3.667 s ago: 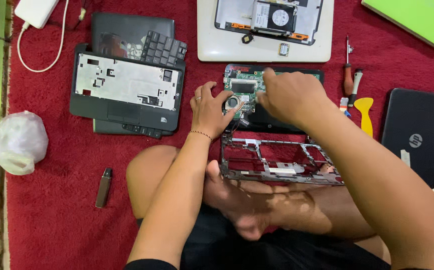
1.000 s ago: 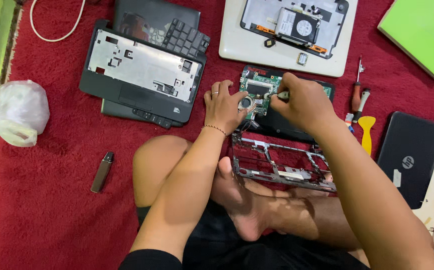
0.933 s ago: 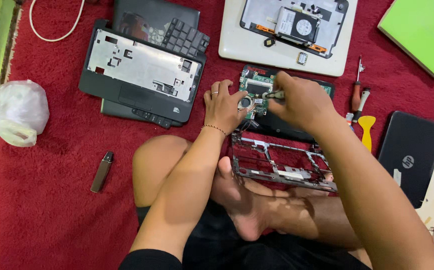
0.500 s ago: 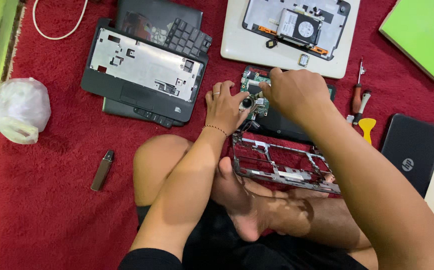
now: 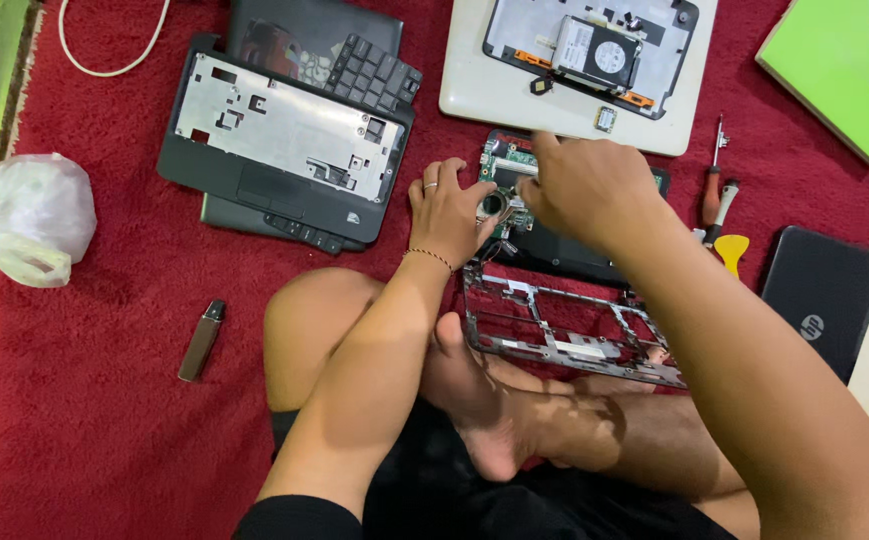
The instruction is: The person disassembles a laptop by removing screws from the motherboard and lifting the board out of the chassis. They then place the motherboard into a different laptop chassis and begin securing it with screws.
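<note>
Both hands on a small green circuit board (image 5: 510,175) above a stripped grey laptop frame (image 5: 564,330).

We see the left hand (image 5: 449,205) resting flat, fingers spread, apparently steadying the board on the red carpet (image 5: 84,400). The right hand (image 5: 584,185) hovers curled over it; we cannot tell whether it grips anything, since its fingertips hide the contact. A red-handled screwdriver (image 5: 714,180) lies near, apparently within reach.

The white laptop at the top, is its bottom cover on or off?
Off. The white laptop lies underside up with its bay uncovered, so the silver hard drive and dark inner parts show. No cover for it can be made out.
</note>
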